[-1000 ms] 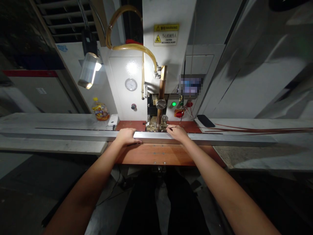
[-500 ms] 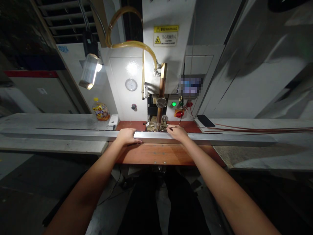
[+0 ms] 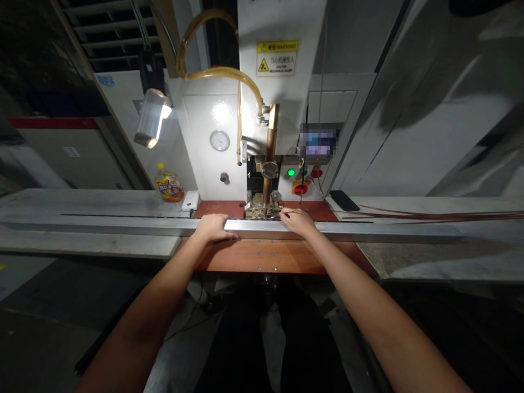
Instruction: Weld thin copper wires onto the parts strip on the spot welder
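Note:
A long metal bar [image 3: 262,228] lies across the work surface in front of a machine with a copper-coloured rod [image 3: 268,188] pointing down. My left hand [image 3: 213,226] grips the bar left of the rod, its fingers over the top and its thumb along the front face. Just right of the rod tip, my right hand [image 3: 297,221] is closed in a pinch on something thin beside the metal fixture [image 3: 260,207]. What it pinches is too small to make out.
A lit lamp [image 3: 152,120] hangs at the upper left. Behind the bar stand a bottle [image 3: 169,185] and a white box [image 3: 190,201]. A black phone [image 3: 344,201] and thin copper-coloured rods [image 3: 442,217] lie at the right. The wooden board [image 3: 262,256] has screws.

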Demonstrator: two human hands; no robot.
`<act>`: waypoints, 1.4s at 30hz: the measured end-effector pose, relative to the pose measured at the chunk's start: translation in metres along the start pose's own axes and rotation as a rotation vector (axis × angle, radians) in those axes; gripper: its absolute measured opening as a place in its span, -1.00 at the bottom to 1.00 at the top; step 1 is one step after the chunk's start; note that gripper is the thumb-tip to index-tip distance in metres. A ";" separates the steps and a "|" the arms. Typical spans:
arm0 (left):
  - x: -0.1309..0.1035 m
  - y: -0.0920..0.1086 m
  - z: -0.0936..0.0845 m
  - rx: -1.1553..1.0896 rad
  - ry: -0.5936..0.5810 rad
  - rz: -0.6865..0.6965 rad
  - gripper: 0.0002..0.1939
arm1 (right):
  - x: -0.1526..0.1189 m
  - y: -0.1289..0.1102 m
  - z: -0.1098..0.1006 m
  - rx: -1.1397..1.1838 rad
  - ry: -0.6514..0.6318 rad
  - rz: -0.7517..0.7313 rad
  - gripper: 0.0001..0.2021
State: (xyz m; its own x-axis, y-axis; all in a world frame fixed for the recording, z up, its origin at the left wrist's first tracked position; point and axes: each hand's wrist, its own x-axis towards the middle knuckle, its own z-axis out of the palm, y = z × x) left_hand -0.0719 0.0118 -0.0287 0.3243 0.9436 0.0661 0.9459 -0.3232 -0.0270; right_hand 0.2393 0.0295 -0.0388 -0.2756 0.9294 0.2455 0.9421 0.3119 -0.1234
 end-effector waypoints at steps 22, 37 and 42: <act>-0.016 0.002 0.017 0.010 0.170 0.034 -0.30 | -0.019 0.002 0.012 0.011 0.190 -0.033 -0.65; -0.015 -0.003 0.026 0.014 0.276 0.095 -0.32 | -0.020 0.002 0.012 0.052 0.237 -0.072 -0.71; -0.015 -0.002 0.026 0.028 0.280 0.097 -0.32 | -0.020 0.003 0.012 0.069 0.258 -0.081 -0.71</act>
State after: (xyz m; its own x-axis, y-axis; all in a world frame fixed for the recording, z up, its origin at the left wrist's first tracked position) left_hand -0.0790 0.0004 -0.0555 0.4054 0.8509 0.3342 0.9112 -0.4053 -0.0734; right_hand 0.2458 0.0140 -0.0555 -0.2828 0.8227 0.4931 0.9013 0.4038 -0.1567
